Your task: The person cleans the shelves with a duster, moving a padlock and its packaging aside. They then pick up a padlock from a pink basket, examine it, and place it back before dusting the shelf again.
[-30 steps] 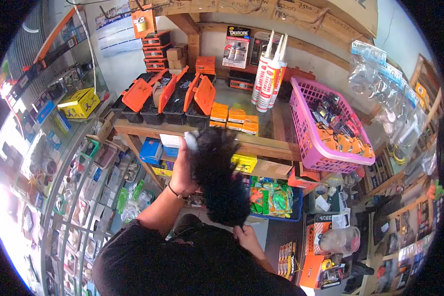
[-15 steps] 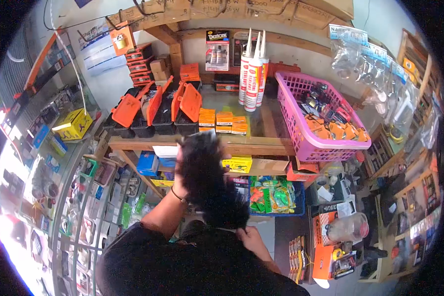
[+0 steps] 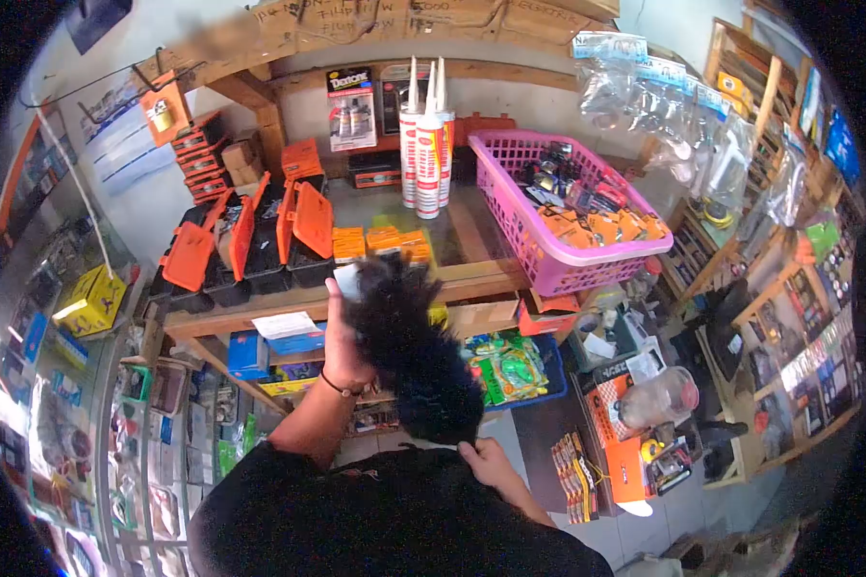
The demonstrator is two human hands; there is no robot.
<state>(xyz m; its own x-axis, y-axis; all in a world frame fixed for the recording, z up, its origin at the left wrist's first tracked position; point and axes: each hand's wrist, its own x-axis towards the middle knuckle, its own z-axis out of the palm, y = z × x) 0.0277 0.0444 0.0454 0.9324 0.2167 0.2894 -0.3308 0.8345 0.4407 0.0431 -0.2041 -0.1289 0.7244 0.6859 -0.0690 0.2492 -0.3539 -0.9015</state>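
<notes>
A fluffy black feather duster slants across the middle of the view, its bristly top near the shelf edge and its lower end by my chest. At that lower end my right hand is closed, thumb up against it; the handle is hidden. My left hand, with a dark band at the wrist, is raised on the duster's left side. At its fingertips shows a small pale flat piece, partly covered by the duster. Beyond the duster's top, small orange boxes stand on the shelf.
The wooden shelf holds open orange-lidded black bins, sealant tubes and a pink basket of packets. Below are a blue tray of green packets and a clear jar. Glass cabinets line the left.
The view has turned right, so the shelf and its goods appear further left. The duster was smeared by motion and is sharper now. My left hand's pale piece now shows at its fingertips.
</notes>
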